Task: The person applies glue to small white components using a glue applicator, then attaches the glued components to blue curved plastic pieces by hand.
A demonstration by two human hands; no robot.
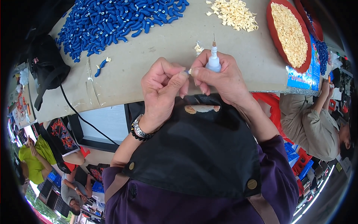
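Over the table's near edge my two hands meet, fingertips almost touching. My left hand (161, 84) is closed in a pinch on a small blue piece (187, 71), mostly hidden by the fingers. In my right hand (228, 76) a translucent squeeze bottle (213, 62) stands upright, its thin needle tip pointing up. The thumb and finger of that same hand also pinch a tiny cream hand-shaped piece (190, 71) against the blue one. Just beyond the fingers lie a few loose cream pieces (198, 48). To the left rest blue sleeve-shaped pieces (98, 71), with a cream end showing on one.
A large heap of blue curved pieces (112, 26) covers the far left. Cream pieces (235, 15) lie piled at the far right beside a red tray (271, 26) full of more. A black lamp-like object (48, 63) with a cable stands left. Other people sit at both sides.
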